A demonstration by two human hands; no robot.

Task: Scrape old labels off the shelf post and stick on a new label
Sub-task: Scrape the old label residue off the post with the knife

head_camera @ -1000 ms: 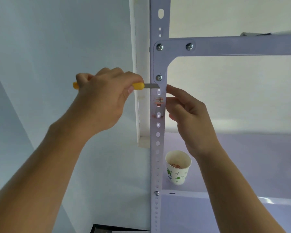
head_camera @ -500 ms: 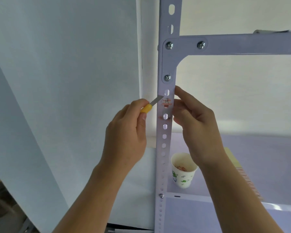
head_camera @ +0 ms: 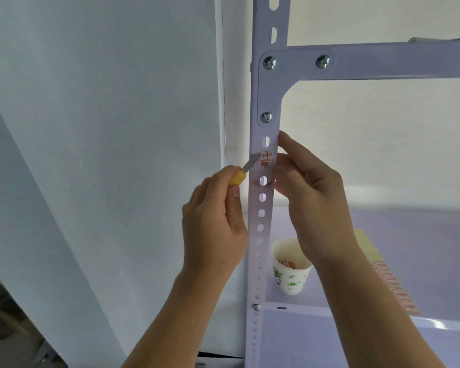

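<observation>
A: Obs. The left hand (head_camera: 213,229) grips the yellow-handled blade (head_camera: 246,170), thumb along the handle. The metal tip touches the left edge of the old label (head_camera: 265,156) on the shelf post (head_camera: 260,261), just below the bracket bolt.

B: Right hand (head_camera: 311,197)?

A: Its fingers are curled against the post's right edge, level with the label, and appear to pinch it. Can't tell how far they wrap behind.

B: Status of the label?

A: Torn, with red lines and paper scraps around one slot. A second strip of reddish residue (head_camera: 255,183) sits one slot lower. Scraping is partway done, by my reading. The label sheet (head_camera: 391,285) lies on the shelf (head_camera: 409,235) to the right, behind the paper cup (head_camera: 290,274), which holds scraps.

B: Risks?

A: The blade points toward the right fingertips. If the paper gives suddenly, the tip could skid across the narrow post into them. A steep angle could gouge the paint. The tip could also catch in a slot and jerk. Residue left behind would likely keep a new label from bonding flat.
</observation>
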